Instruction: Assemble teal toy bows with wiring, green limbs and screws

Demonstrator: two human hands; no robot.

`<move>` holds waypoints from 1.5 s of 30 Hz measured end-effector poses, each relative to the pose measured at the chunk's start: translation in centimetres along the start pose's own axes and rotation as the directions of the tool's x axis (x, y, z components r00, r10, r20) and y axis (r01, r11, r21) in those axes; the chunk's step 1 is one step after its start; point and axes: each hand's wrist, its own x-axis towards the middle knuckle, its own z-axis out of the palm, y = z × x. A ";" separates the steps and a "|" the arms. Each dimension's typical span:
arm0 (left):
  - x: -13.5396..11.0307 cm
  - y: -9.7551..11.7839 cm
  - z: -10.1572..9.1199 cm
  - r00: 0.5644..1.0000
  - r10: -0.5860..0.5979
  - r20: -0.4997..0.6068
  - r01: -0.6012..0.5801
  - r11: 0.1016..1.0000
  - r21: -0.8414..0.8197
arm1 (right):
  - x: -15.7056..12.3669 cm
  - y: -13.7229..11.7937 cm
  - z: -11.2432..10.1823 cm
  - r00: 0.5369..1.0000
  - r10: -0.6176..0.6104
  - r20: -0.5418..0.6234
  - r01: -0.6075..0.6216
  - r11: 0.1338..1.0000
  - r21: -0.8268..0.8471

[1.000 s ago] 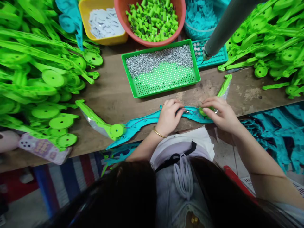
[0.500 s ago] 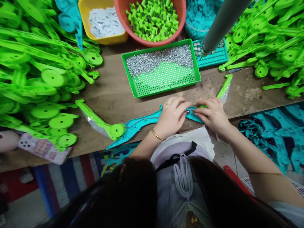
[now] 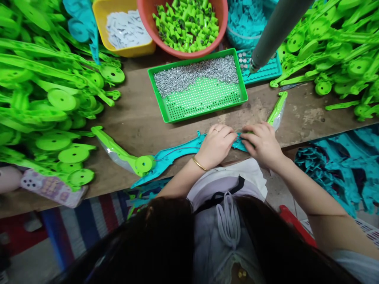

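A blue bow-shaped plastic piece (image 3: 174, 154) lies along the table's front edge, with a thin wire running in it. Green curved limbs sit at its two ends: the left limb (image 3: 124, 157) shows whole, while the right limb (image 3: 277, 110) is partly behind my fingers. My left hand (image 3: 217, 145) rests over the blue piece right of its middle, fingers bent together and pressed on it. Close beside it, my right hand (image 3: 261, 142) pinches at the piece's right part. Whatever small part lies between the fingertips is hidden.
A green tray (image 3: 204, 100) of small screws stands beyond my hands, with a blue tray (image 3: 263, 73) and a grey hanging tool (image 3: 274, 37) at its right. Green parts pile up at left (image 3: 56, 98) and right (image 3: 328, 51). A red bowl (image 3: 142, 23) stands behind.
My hands stay at the blue piece, their fingertips shifted slightly and now covering the metal bit seen between them before. The whole view has shifted a little.
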 end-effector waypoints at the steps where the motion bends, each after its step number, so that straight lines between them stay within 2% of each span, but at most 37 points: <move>1: 0.0 -0.1 -0.1 1.000 0.007 0.008 -0.007 1.000 0.005 | 0.1 -0.2 0.1 1.000 -0.009 0.005 0.009 1.000 -0.014; 6: 0.1 -0.5 -0.4 0.999 0.039 0.017 -0.039 0.999 -0.001 | 0.4 -0.4 0.7 1.000 -0.009 0.003 0.009 1.000 -0.024; 14: 0.5 -0.9 -0.2 0.997 -0.052 0.057 0.056 0.997 -0.062 | 0.5 0.3 0.1 0.998 0.012 0.063 -0.019 0.994 0.110; 22: 1.1 -0.6 -0.6 0.989 -0.076 0.129 0.098 0.980 -0.175 | 0.6 0.2 -0.1 0.993 -0.022 0.118 0.014 0.997 0.071; 28: 1.3 -0.4 -0.4 0.981 -0.131 0.142 0.157 0.969 -0.189 | 0.7 0.1 -0.1 0.994 0.008 0.105 -0.022 0.991 0.129; 36: 1.5 -0.7 -0.3 0.983 -0.144 0.115 0.169 0.955 -0.243 | 0.6 0.0 -0.2 0.990 -0.096 0.106 0.099 0.995 -0.021; 40: 1.2 -0.9 -0.4 0.989 -0.114 0.099 0.135 0.959 -0.248 | 0.4 0.1 0.0 0.989 -0.102 0.103 0.107 0.993 -0.049; 45: 1.1 -0.9 -0.1 0.989 -0.103 0.103 0.123 0.968 -0.220 | 0.3 -0.2 0.5 0.997 -0.080 0.023 0.081 0.996 -0.035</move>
